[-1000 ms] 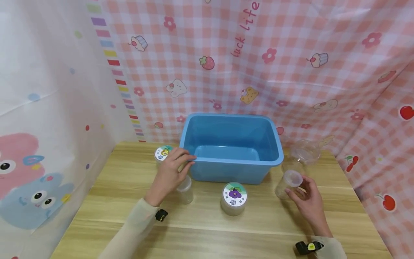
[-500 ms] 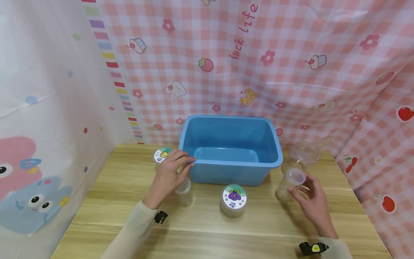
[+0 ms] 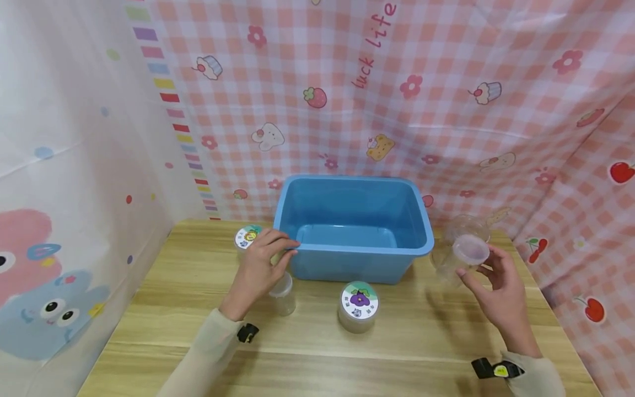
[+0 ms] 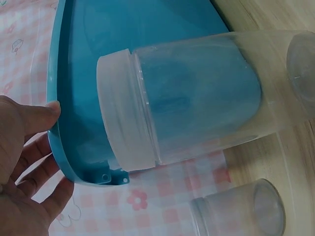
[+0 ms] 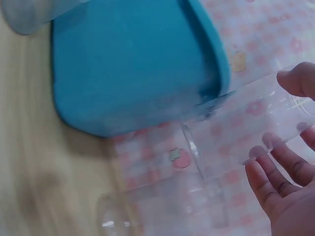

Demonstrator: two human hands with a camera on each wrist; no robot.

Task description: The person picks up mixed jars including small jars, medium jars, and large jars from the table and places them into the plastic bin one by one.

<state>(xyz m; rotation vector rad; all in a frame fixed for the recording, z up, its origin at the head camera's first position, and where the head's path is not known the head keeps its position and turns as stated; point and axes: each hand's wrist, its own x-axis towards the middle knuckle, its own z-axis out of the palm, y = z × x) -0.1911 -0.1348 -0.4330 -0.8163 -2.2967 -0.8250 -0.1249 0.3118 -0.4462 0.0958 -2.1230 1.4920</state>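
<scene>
A blue plastic bin (image 3: 347, 264) stands near the back of the table, and my left hand (image 3: 258, 270) grips its front left rim between thumb and fingers. In the left wrist view the bin's rim (image 4: 54, 125) runs between them. My right hand (image 3: 503, 298) holds a clear plastic jar (image 3: 470, 251) with a frosted lid, raised over the table to the right of the bin. In the right wrist view, thumb and fingertips lie on opposite sides of that jar (image 5: 231, 130). A small clear jar (image 3: 284, 302) stands under my left hand.
A jar with a purple vegetable label (image 3: 358, 309) stands before the bin. Another labelled jar (image 3: 245, 237) is left of the bin, partly behind my left hand. A further clear jar (image 3: 463, 223) stands at the back right, against the pink checked cloth (image 3: 446, 127).
My right hand has lifted the clear jar off the table and carried it up and to the right. My left hand stays on the bin's rim.
</scene>
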